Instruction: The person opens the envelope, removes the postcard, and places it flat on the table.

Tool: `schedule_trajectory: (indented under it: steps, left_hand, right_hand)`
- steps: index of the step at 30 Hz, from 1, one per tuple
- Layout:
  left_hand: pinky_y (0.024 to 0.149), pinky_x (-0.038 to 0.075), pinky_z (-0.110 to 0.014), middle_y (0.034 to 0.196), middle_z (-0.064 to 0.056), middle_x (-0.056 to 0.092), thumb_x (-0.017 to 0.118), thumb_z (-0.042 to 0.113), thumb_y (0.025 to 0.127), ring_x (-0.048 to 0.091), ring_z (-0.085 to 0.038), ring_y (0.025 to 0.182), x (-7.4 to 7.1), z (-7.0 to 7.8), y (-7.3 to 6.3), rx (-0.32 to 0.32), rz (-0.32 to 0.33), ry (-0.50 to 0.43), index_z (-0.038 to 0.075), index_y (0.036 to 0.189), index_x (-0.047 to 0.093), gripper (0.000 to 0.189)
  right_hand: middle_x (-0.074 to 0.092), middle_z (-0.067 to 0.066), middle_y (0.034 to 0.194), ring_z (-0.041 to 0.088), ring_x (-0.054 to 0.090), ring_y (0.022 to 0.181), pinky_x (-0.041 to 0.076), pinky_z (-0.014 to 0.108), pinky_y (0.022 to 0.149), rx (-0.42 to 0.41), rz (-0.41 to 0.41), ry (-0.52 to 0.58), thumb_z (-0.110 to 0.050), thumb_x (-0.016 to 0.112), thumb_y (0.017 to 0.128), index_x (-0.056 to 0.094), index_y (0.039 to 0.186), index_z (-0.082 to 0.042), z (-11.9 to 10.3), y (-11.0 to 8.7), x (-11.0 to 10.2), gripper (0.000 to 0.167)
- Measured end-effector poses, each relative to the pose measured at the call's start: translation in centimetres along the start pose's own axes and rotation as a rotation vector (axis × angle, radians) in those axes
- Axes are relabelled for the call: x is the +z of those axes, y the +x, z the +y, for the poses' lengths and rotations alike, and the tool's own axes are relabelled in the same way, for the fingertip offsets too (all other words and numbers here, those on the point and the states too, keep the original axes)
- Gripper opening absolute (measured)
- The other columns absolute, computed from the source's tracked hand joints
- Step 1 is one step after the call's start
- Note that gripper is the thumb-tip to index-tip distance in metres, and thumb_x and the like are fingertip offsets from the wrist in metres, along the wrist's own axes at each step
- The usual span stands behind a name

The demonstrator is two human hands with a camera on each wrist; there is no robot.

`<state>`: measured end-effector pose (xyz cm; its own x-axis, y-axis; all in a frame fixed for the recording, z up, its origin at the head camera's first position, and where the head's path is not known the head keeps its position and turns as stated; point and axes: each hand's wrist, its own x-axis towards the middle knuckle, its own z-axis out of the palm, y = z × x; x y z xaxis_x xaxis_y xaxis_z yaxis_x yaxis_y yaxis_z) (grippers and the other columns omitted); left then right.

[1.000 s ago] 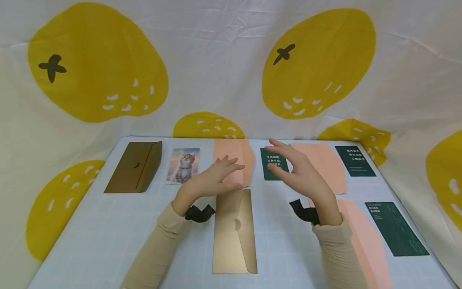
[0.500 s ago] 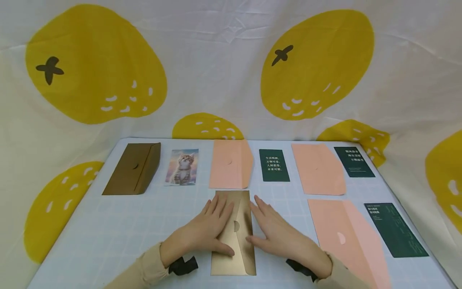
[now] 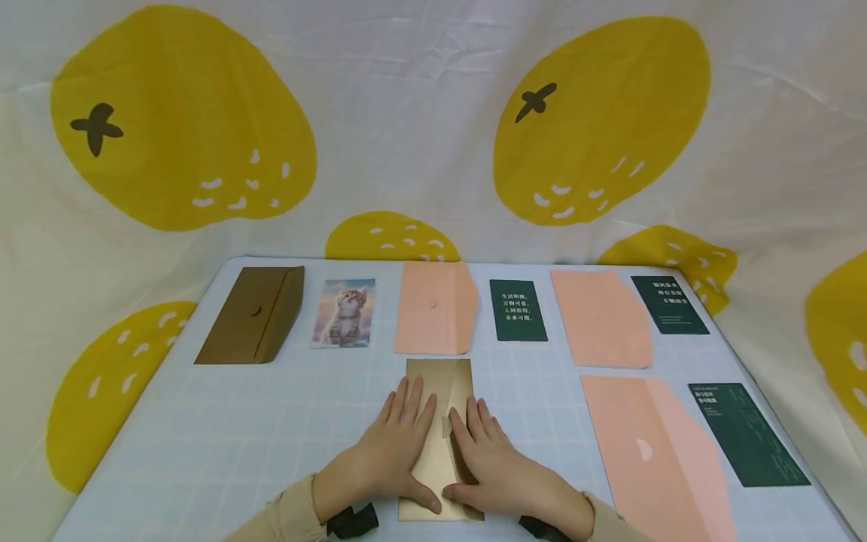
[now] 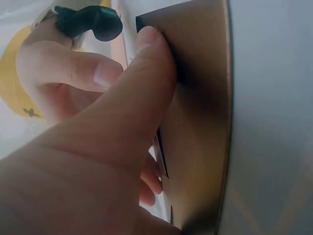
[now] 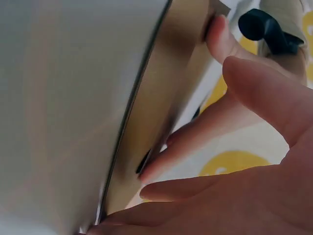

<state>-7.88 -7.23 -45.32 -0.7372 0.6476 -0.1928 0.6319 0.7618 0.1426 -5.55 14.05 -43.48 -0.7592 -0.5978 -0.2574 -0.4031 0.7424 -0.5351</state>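
Note:
A gold envelope point(image 3: 436, 376) lies lengthwise in front of me at the middle of the table, its flap along the right side and a small half-round tab notch near the flap's edge. My left hand point(image 3: 390, 446) rests on its left half with straight fingers, the thumb low on the paper. On the flap side, my right hand point(image 3: 499, 461) has extended fingers over the flap and the right edge. In the left wrist view the thumb lies against the gold paper point(image 4: 200, 127). The right wrist view has the fingers of my right hand point(image 5: 234, 200) stretched along the envelope's edge.
Along the back stand a brown envelope point(image 3: 237, 316), a kitten picture card point(image 3: 344, 315), two pink envelopes point(image 3: 421, 309) and two small green cards point(image 3: 518, 310). At right lie a larger pink envelope point(image 3: 646, 429) and a larger green card point(image 3: 748, 436).
Both hands have come down from above the table onto the gold envelope. Since half a second ago, they have slid slightly nearer me, and the right hand has moved left over the flap.

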Motion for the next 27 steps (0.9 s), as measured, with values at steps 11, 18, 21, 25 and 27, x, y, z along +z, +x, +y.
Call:
schedule_trajectory:
  steps: [11, 18, 21, 25, 27]
  left_hand:
    - [0.112, 0.022, -0.062, 0.160, -0.033, 0.002, 0.063, 0.086, 0.060, 0.001, -0.054, 0.145, -0.49, 0.76, -0.76, -0.034, -0.040, 0.004, -0.002, 0.156, 0.020, 0.137]
    - [0.112, 0.020, -0.063, 0.160, -0.032, 0.002, 0.064, 0.086, 0.059, -0.001, -0.053, 0.145, -0.53, 0.87, -0.75, -0.051, -0.056, -0.013, -0.001, 0.156, 0.020, 0.138]
    - [0.112, 0.019, -0.063, 0.160, -0.032, 0.001, 0.064, 0.086, 0.059, -0.002, -0.052, 0.145, -0.43, 0.90, -0.67, -0.055, -0.058, -0.020, -0.001, 0.156, 0.019, 0.138]
    - [0.112, 0.019, -0.063, 0.160, -0.032, 0.001, 0.064, 0.086, 0.058, -0.002, -0.052, 0.146, -0.35, 0.89, -0.56, -0.057, -0.054, -0.015, -0.001, 0.157, 0.019, 0.139]
    - [0.112, 0.019, -0.063, 0.160, -0.032, 0.001, 0.064, 0.086, 0.058, -0.002, -0.052, 0.146, -0.38, 0.88, -0.48, -0.055, -0.052, -0.011, -0.001, 0.156, 0.020, 0.139]
  right_hand:
    - [-0.006, 0.037, 0.156, 0.054, -0.006, 0.144, 0.016, 0.069, 0.109, -0.014, -0.019, -0.043, -0.046, 0.068, 0.091, 0.021, 0.153, 0.010, -0.50, -0.32, 0.73, 0.096]
    - [-0.004, 0.037, 0.157, 0.054, -0.004, 0.144, 0.016, 0.068, 0.109, -0.008, 0.002, -0.077, -0.036, 0.073, 0.085, 0.023, 0.152, 0.011, -0.65, -0.35, 0.98, 0.095]
    - [-0.003, 0.038, 0.157, 0.054, -0.003, 0.144, 0.017, 0.068, 0.109, -0.009, 0.014, -0.081, -0.034, 0.073, 0.084, 0.023, 0.151, 0.012, -0.65, -0.36, 1.01, 0.096]
    - [-0.004, 0.038, 0.156, 0.055, -0.003, 0.144, 0.017, 0.068, 0.109, -0.010, 0.018, -0.082, -0.033, 0.072, 0.083, 0.023, 0.151, 0.012, -0.68, -0.38, 0.90, 0.095]
    - [-0.004, 0.038, 0.157, 0.054, -0.003, 0.144, 0.017, 0.068, 0.109, -0.006, 0.015, -0.081, -0.033, 0.072, 0.083, 0.022, 0.152, 0.011, -0.67, -0.39, 0.78, 0.096]
